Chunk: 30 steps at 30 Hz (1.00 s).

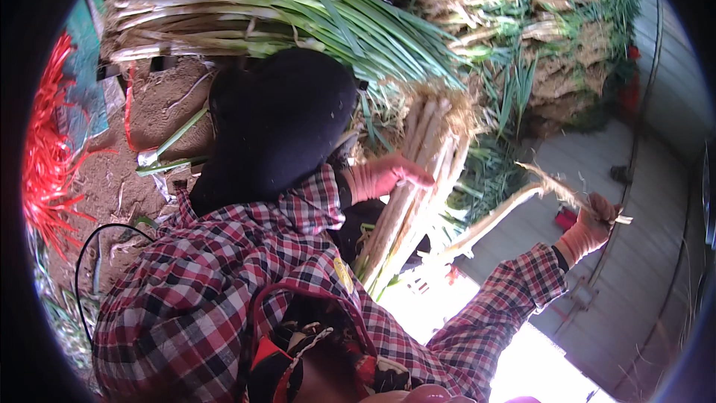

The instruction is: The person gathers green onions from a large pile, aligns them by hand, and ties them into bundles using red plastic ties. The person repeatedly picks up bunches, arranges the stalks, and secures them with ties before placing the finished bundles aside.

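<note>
My left hand point(389, 178), in a pinkish glove, lies across a bundle of long green onions point(411, 196), its fingers curled over the pale stalks. The bundle slants, with the bushy roots at its upper end. Out to the right, my right hand point(593, 226), gloved alike, is closed on a dry, peeled onion skin point(503, 212). This pale strip hangs in a bend from the hand back towards the bundle's lower part. Beyond my dark-clad knee point(285, 117) lies a broad row of green onions point(251, 17), white stalks left and green leaves right.
Heaped onions with soil-covered roots point(537, 28) fill the upper right. Red plastic strands point(50, 157) hang at the far left beside a teal sheet point(86, 78). Bare soil point(168, 89) with leaf scraps is left of the knee. A pale panelled wall point(660, 190) stands right, with bright glare below.
</note>
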### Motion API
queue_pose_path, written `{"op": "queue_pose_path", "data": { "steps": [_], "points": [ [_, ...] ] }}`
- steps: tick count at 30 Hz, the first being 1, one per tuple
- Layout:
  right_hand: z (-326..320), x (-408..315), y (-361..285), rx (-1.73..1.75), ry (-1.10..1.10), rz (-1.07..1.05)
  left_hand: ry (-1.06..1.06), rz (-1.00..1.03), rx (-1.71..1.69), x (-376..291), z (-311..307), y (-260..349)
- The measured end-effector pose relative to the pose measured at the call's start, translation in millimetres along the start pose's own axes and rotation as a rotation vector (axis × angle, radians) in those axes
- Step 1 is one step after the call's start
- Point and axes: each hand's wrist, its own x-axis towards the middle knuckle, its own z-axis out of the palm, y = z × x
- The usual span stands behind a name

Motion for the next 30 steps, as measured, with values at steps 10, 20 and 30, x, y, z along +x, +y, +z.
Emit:
{"op": "queue_pose_path", "data": {
  "steps": [10, 20, 30],
  "points": [
    [18.2, -125.4, 105.1, 0.390, -0.083, -0.202, 0.092, -0.172, -0.145, 3.2, -10.9, 4.1],
    [-184.2, -336.5, 78.8, -0.093, 0.193, -0.323, -0.059, -0.033, -0.160, -2.4, -17.4, 12.2],
    [-105.4, -270.1, 248.6, -0.893, 0.004, 0.418, 0.008, -0.092, -0.121, -5.9, -9.8, 16.0]
  ]
}}
